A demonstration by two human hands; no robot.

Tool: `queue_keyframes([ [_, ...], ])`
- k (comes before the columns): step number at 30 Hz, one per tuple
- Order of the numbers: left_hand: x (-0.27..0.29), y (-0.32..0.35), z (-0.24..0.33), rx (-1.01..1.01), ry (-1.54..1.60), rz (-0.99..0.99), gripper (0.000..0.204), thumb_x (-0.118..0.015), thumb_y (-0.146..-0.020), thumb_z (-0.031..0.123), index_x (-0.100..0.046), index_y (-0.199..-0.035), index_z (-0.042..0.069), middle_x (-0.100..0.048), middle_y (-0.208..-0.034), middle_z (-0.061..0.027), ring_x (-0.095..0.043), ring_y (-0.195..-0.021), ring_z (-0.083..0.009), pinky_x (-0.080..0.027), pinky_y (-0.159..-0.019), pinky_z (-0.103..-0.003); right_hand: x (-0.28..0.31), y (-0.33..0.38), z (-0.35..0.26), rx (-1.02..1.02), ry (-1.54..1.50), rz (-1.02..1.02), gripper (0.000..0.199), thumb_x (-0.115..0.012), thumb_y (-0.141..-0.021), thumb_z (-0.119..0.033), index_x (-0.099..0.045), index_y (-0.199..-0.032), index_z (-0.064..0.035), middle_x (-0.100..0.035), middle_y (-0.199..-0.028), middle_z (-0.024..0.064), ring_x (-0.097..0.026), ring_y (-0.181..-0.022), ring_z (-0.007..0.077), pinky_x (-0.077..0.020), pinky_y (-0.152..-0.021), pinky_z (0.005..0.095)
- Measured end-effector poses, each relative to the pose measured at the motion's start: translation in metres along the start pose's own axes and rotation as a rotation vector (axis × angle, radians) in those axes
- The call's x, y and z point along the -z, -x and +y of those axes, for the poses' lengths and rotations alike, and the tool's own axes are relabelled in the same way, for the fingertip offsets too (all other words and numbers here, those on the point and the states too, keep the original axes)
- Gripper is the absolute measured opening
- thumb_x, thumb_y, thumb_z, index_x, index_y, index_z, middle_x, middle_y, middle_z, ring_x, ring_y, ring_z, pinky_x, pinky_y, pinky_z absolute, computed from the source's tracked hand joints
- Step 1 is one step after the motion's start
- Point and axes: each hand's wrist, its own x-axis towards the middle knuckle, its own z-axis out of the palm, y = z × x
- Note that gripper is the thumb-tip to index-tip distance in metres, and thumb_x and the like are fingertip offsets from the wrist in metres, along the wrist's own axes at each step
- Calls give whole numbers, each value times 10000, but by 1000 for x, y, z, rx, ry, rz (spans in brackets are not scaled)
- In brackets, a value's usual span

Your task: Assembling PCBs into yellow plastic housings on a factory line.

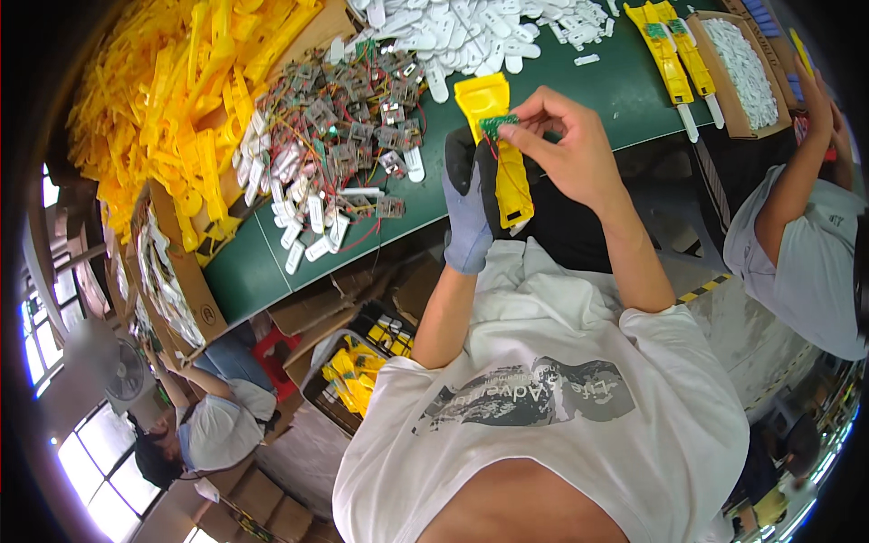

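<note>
Your gloved left hand [469,195] grips a yellow casing [513,185] while your bare right hand [570,145] pinches a green circuit board [495,125] over its upper part. Yellow parts [199,100] are heaped to your left; beside them, tangled wired modules [353,113] lie on the green surface [258,276], with white pieces [480,32] piled farther back.

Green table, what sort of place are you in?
Probably a factory workshop: there's a heap of yellow parts, a pile of wired parts, and another person alongside.
</note>
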Motion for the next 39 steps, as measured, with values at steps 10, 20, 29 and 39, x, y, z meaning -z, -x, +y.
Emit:
queue_keyframes([
  [10,6,-5,-11,118,81,33,140,-460,-943,197,-466,-1002,71,-561,-817,-50,-579,-624,-120,-488,-529,-242,-1,6,9,23,195,42,260,-520,-914,-213,-529,-796,18,-522,-664,94,-506,-555,175,-398,-533,297],
  [20,9,-4,-18,-8,80,98,141,-503,-931,161,-483,-981,30,-551,-848,-32,-505,-723,-64,-450,-635,-234,-23,14,10,5,116,38,257,-462,-943,-207,-467,-800,7,-492,-656,131,-452,-559,255,-374,-547,339],
  [29,5,-4,-13,-85,-28,75,129,-471,-931,137,-479,-979,17,-529,-849,-27,-481,-775,-61,-434,-679,-234,-29,13,13,28,160,127,213,-458,-949,-168,-450,-820,1,-494,-654,136,-460,-567,256,-388,-559,347],
  [39,1,1,-22,-52,56,123,195,-460,-940,140,-468,-1079,4,-537,-906,-49,-493,-800,-76,-439,-688,-236,-18,19,21,-42,-31,-20,223,-466,-946,-180,-470,-806,-6,-437,-626,45,-378,-592,101,-341,-546,267],
])
